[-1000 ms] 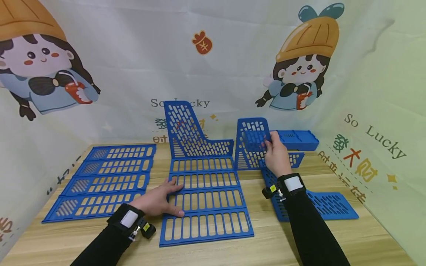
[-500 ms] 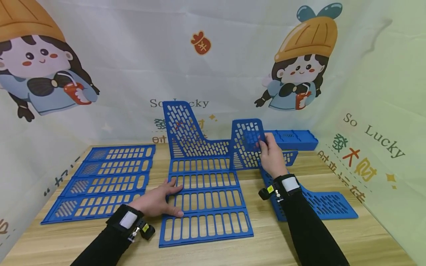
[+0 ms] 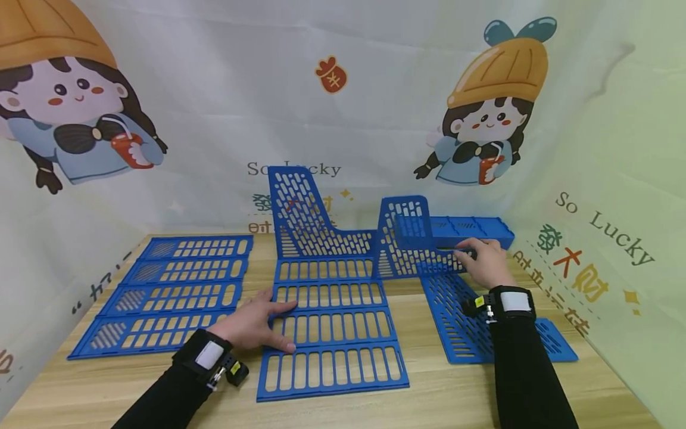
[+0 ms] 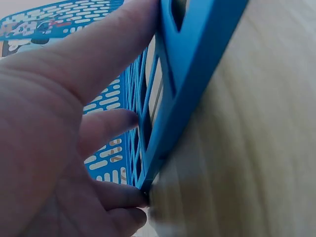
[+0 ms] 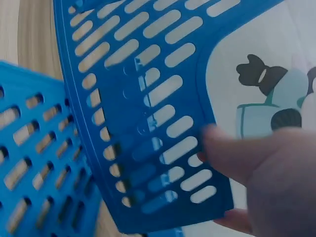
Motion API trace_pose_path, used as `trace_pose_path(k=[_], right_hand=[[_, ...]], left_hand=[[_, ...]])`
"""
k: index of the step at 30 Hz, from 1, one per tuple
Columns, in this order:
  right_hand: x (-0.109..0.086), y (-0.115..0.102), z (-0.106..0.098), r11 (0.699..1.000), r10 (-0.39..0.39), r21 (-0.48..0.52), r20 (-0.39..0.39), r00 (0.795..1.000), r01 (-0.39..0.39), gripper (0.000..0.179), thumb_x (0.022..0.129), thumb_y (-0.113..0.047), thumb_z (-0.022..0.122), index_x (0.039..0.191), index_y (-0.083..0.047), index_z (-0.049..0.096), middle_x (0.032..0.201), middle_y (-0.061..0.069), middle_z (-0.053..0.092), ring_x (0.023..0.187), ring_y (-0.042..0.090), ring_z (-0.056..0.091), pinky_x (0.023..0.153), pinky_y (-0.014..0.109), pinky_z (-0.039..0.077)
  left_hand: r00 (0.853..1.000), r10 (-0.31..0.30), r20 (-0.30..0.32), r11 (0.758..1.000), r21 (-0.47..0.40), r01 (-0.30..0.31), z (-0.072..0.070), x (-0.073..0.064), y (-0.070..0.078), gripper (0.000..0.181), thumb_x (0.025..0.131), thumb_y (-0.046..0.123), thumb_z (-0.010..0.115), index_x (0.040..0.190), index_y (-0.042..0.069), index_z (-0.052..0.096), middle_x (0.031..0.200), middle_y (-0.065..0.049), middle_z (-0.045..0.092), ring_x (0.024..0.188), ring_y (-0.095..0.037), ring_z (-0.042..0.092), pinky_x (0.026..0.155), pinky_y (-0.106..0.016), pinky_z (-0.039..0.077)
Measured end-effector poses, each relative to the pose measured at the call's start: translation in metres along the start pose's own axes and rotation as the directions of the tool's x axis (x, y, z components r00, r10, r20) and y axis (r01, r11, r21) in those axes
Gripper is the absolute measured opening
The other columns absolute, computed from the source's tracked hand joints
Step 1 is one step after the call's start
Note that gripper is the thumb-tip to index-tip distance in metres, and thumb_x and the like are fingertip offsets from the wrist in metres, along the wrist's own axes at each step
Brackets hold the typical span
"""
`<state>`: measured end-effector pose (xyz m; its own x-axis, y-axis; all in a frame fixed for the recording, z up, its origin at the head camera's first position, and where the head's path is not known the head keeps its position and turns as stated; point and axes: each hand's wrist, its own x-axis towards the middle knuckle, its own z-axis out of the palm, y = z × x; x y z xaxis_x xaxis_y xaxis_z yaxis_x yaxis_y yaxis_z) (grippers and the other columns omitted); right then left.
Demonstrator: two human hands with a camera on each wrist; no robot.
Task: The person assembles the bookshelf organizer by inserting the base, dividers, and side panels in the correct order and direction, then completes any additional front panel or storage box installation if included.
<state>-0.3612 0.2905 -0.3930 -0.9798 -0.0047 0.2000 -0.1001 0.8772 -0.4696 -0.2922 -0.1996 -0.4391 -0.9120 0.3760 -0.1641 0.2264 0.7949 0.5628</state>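
My left hand (image 3: 254, 322) rests with fingers spread on the left edge of a blue slotted plastic panel (image 3: 333, 344), one of several joined in a column. In the left wrist view, its thumb and fingertips touch the panel's rim (image 4: 192, 74). From the column's far end rises a tall L-shaped perforated side panel (image 3: 305, 232). A second side panel (image 3: 390, 253) stands upright to its right, near or touching the column's corner; contact is unclear. My right hand (image 3: 486, 263) pinches that panel's low right end, the thumb on the near face in the right wrist view.
Another perforated side panel (image 3: 462, 333) lies flat under my right forearm. Several slatted panels (image 3: 177, 285) lie in a joined row at the left. A long blue piece (image 3: 490, 229) sits at the back right against the printed cloth backdrop (image 3: 375, 137).
The upright panel first shifted left towards the column. My right hand then moved from its tall part to its low right end. My left hand has stayed in place.
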Motion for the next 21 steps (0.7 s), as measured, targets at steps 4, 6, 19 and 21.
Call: trace_pose_path(k=[4, 6, 19, 21], right_hand=[[0.003, -0.001, 0.009, 0.999, -0.037, 0.022, -0.009, 0.999, 0.038, 0.03, 0.118, -0.021, 0.051, 0.135, -0.002, 0.067, 0.136, 0.033, 0.061, 0.122, 0.049, 0.058, 0.094, 0.064, 0.051], [0.005, -0.008, 0.018, 0.996, -0.09, 0.015, -0.022, 0.996, 0.09, 0.027, 0.117, -0.017, 0.054, 0.133, -0.003, 0.07, 0.13, 0.029, 0.065, 0.115, 0.045, 0.062, 0.091, 0.061, 0.053], [0.005, -0.06, 0.062, 0.967, -0.256, -0.011, -0.095, 0.962, 0.256, 0.019, 0.11, -0.01, 0.067, 0.121, -0.003, 0.079, 0.108, 0.019, 0.077, 0.093, 0.034, 0.069, 0.076, 0.049, 0.056], [0.004, -0.069, 0.068, 0.966, -0.259, -0.006, -0.089, 0.962, 0.26, 0.019, 0.11, -0.011, 0.067, 0.121, -0.004, 0.08, 0.108, 0.019, 0.078, 0.093, 0.033, 0.07, 0.077, 0.048, 0.057]], left_hand=[[1.0, 0.001, 0.013, 1.0, -0.006, -0.001, 0.001, 0.0, 0.0, 0.098, 0.081, 0.052, 0.096, 0.163, 0.021, 0.055, 0.177, -0.04, 0.01, 0.161, -0.068, 0.013, 0.124, -0.085, 0.021], [1.0, -0.006, 0.025, 1.0, -0.019, 0.007, 0.001, 0.001, -0.001, 0.097, 0.081, 0.052, 0.095, 0.164, 0.023, 0.054, 0.178, -0.039, 0.008, 0.162, -0.067, 0.011, 0.124, -0.085, 0.021], [0.999, -0.008, 0.032, 0.999, -0.032, 0.009, 0.003, 0.002, 0.0, 0.092, 0.08, 0.051, 0.096, 0.161, 0.026, 0.058, 0.178, -0.039, 0.005, 0.164, -0.063, 0.011, 0.128, -0.08, 0.021], [0.999, -0.003, 0.034, 1.0, -0.029, 0.004, 0.002, 0.001, -0.001, 0.092, 0.081, 0.051, 0.096, 0.161, 0.025, 0.058, 0.178, -0.039, 0.005, 0.165, -0.062, 0.011, 0.128, -0.08, 0.022]])
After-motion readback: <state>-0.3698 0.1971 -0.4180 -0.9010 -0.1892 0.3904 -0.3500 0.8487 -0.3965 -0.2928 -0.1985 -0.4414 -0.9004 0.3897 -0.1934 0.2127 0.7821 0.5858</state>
